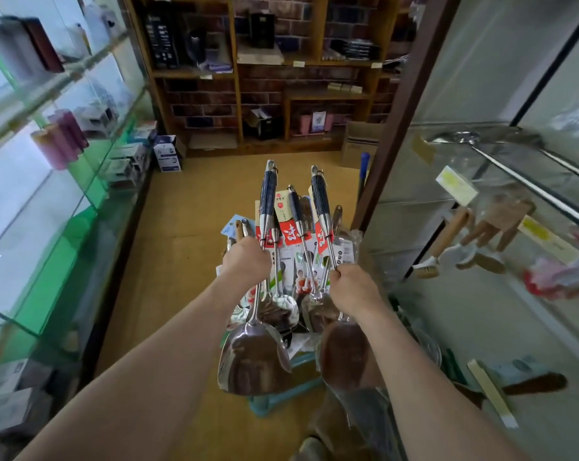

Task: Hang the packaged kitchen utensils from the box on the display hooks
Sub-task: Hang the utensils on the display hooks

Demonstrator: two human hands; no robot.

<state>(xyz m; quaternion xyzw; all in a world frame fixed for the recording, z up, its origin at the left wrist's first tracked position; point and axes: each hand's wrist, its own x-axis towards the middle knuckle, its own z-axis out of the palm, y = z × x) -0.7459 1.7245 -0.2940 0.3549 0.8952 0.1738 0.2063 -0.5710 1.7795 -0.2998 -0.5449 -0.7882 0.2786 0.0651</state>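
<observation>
My left hand (246, 261) grips the steel shaft of a spatula (253, 357) with a dark blue handle, held upright with its blade near me. My right hand (354, 289) grips a second, matching spatula (344, 354), whose blade is wrapped in clear plastic. Both are lifted above a pile of packaged utensils (293, 261) with red-and-white cards, lying on a low teal stool or crate (281, 397); I cannot make out a box. On the right, display hooks and a rail (527, 191) behind glass carry wooden brushes (454, 247) and a ladle (464, 138).
Glass shelves with boxed goods (82, 134) line the left side. A wooden shelf unit (265, 71) against a brick wall stands at the far end. A brown post (404, 111) frames the right display. A tan floor (188, 227) runs between.
</observation>
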